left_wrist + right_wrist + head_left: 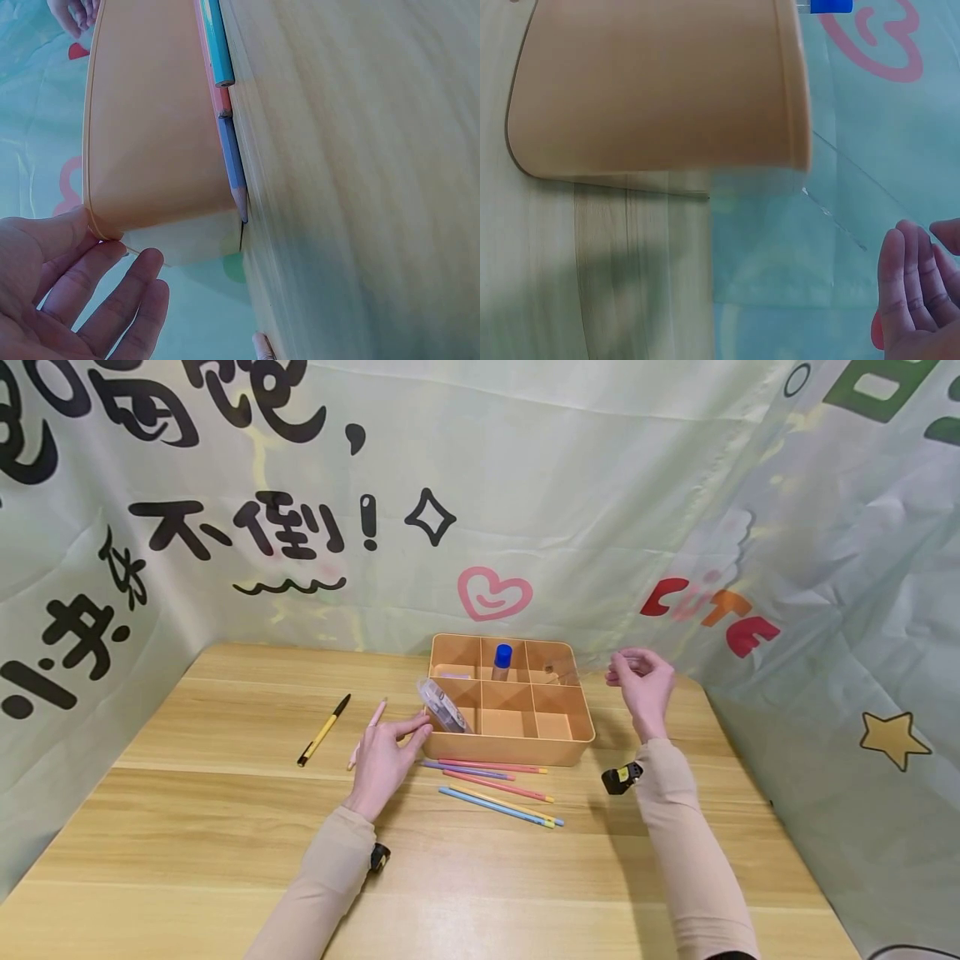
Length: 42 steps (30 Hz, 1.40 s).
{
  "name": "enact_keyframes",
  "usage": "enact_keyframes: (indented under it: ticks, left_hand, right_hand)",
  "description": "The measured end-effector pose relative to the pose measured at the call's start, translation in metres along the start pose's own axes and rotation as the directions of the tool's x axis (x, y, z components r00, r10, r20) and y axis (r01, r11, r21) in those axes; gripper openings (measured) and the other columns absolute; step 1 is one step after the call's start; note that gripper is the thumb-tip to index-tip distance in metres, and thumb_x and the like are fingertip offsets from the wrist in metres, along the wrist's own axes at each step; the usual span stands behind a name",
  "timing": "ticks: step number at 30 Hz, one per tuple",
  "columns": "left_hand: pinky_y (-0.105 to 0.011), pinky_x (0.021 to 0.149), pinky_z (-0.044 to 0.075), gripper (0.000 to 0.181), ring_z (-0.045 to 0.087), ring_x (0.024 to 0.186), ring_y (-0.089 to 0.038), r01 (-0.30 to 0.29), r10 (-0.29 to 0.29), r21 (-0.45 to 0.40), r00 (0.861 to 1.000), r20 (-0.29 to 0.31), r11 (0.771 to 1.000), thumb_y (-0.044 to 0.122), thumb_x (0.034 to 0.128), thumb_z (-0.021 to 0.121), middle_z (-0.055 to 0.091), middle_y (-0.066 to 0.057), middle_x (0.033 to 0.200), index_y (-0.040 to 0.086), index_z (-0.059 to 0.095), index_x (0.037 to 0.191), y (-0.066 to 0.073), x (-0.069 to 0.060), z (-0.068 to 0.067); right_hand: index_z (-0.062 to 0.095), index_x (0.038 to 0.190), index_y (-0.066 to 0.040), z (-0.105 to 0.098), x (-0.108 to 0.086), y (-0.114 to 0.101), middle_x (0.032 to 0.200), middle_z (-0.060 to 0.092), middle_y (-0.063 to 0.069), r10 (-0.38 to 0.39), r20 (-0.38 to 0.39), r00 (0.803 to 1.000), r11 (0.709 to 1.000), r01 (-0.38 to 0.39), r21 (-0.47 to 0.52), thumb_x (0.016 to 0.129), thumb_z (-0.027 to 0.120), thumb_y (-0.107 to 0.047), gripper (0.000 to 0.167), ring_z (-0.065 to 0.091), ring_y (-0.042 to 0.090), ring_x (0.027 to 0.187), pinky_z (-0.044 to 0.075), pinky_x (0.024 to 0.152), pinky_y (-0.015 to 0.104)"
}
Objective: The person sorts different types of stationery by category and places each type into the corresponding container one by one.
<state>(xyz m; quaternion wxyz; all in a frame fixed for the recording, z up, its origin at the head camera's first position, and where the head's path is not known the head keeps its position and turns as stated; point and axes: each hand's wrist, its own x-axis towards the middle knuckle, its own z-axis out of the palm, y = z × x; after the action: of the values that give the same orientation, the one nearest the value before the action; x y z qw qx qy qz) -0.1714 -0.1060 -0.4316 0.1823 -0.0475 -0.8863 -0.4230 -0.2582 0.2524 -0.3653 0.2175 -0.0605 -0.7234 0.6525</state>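
An orange-tan divided organizer box [510,750] stands at the back of the table. At its front left corner, my left hand [386,760] pinches the rim between thumb and fingers; the left wrist view shows this grip. My right hand [643,685] is raised beside the box's right side, thumb and fingertips close together. In the right wrist view a thin clear strip [847,176] runs from the box rim towards those fingertips; its far end is hard to make out. A blue-capped tube [502,663] stands in the back middle compartment. A clear plastic case [444,706] leans in the front left one.
Several colored pencils [498,802] lie before the box. A yellow and black pen [324,730] lies at left, with a pink pen [377,714] partly behind my left hand. A printed cloth [585,485] hangs behind and beside the table.
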Motion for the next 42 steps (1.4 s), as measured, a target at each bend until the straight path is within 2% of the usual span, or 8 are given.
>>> enact_keyframes:
  ticks: [7, 15, 22, 28, 32, 38, 41, 42]
  left_hand:
    - [-0.060, 0.122, 0.030, 0.024, 0.068, 0.113, -0.039, 0.015, -0.015, 0.001, 1.000, 0.001, 1.000, 0.023, 0.0921, 0.074, 0.074, -0.007, 0.118, 0.011, 0.077, 0.113, 0.000, 0.000, 0.001]
    - [-0.064, 0.121, 0.031, 0.024, 0.070, 0.100, -0.036, 0.020, -0.020, 0.006, 1.000, 0.000, 1.000, 0.024, 0.0923, 0.074, 0.074, -0.006, 0.118, 0.011, 0.077, 0.113, 0.000, 0.000, 0.000]
    - [-0.063, 0.121, 0.031, 0.024, 0.062, 0.125, -0.039, 0.019, -0.019, 0.006, 1.000, -0.001, 1.000, 0.023, 0.0920, 0.074, 0.074, -0.006, 0.118, 0.011, 0.077, 0.112, -0.001, 0.000, 0.000]
    - [-0.069, 0.117, 0.031, 0.024, 0.061, 0.128, -0.037, 0.036, -0.036, 0.007, 0.999, 0.006, 0.999, 0.025, 0.0924, 0.074, 0.074, -0.005, 0.119, 0.013, 0.077, 0.113, 0.000, 0.000, 0.000]
    - [-0.073, 0.115, 0.031, 0.024, 0.060, 0.129, -0.036, 0.041, -0.042, 0.013, 0.999, 0.006, 0.999, 0.026, 0.0930, 0.073, 0.074, -0.005, 0.119, 0.013, 0.077, 0.113, 0.001, 0.000, -0.001]
    - [-0.072, 0.114, 0.032, 0.024, 0.065, 0.119, -0.038, 0.030, -0.030, 0.015, 1.000, 0.000, 0.999, 0.024, 0.0927, 0.074, 0.074, -0.006, 0.119, 0.012, 0.077, 0.113, 0.001, 0.001, -0.001]
    - [-0.071, 0.115, 0.033, 0.023, 0.069, 0.111, -0.037, 0.034, -0.034, 0.013, 0.999, 0.003, 0.999, 0.025, 0.0931, 0.073, 0.074, -0.005, 0.119, 0.012, 0.077, 0.113, 0.002, 0.000, -0.001]
    - [-0.072, 0.114, 0.033, 0.023, 0.067, 0.115, -0.037, 0.037, -0.037, 0.016, 0.999, 0.005, 0.999, 0.026, 0.0934, 0.073, 0.074, -0.005, 0.118, 0.013, 0.077, 0.112, 0.002, -0.001, -0.001]
  right_hand:
    - [0.065, 0.106, 0.016, 0.008, -0.008, -0.016, 0.064, 0.069, -0.003, 0.022, 0.037, 0.999, 0.998, -0.020, -0.054, 0.092, 0.067, -0.001, 0.022, 0.068, 0.006, 0.053, 0.062, 0.059, 0.023]
    - [0.067, 0.105, 0.007, 0.012, 0.006, 0.008, 0.067, 0.069, -0.006, 0.045, 0.031, 0.998, 0.995, -0.042, -0.090, 0.093, 0.069, -0.010, 0.021, 0.067, 0.004, 0.055, 0.061, 0.059, 0.020]
    - [0.067, 0.110, 0.009, 0.016, 0.007, 0.009, 0.067, 0.070, -0.009, 0.060, 0.051, 0.997, 0.993, -0.054, -0.101, 0.093, 0.071, -0.013, 0.027, 0.071, 0.006, 0.059, 0.062, 0.062, 0.022]
    - [0.068, 0.111, 0.011, 0.015, 0.005, 0.013, 0.067, 0.073, -0.007, 0.058, 0.038, 0.998, 0.997, -0.056, -0.056, 0.094, 0.071, -0.012, 0.029, 0.073, 0.008, 0.060, 0.063, 0.066, 0.023]
    - [0.065, 0.118, 0.013, 0.010, -0.002, 0.011, 0.065, 0.070, -0.013, 0.073, 0.016, 0.997, 0.997, -0.072, -0.040, 0.094, 0.069, -0.010, 0.033, 0.071, 0.005, 0.057, 0.061, 0.062, 0.019]
    - [0.064, 0.113, 0.013, 0.002, -0.020, 0.003, 0.071, 0.073, -0.002, 0.103, 0.042, 0.994, 0.995, -0.102, -0.012, 0.094, 0.066, -0.005, 0.025, 0.072, 0.009, 0.058, 0.063, 0.061, 0.023]
    - [0.064, 0.111, 0.013, -0.002, -0.027, 0.003, 0.071, 0.074, -0.002, 0.109, 0.057, 0.992, 0.994, -0.109, 0.000, 0.094, 0.065, -0.003, 0.023, 0.073, 0.011, 0.059, 0.063, 0.062, 0.025]
    - [0.064, 0.111, 0.013, -0.003, -0.029, 0.004, 0.071, 0.074, -0.003, 0.106, 0.063, 0.992, 0.994, -0.107, 0.004, 0.094, 0.065, -0.003, 0.022, 0.073, 0.011, 0.060, 0.063, 0.062, 0.025]
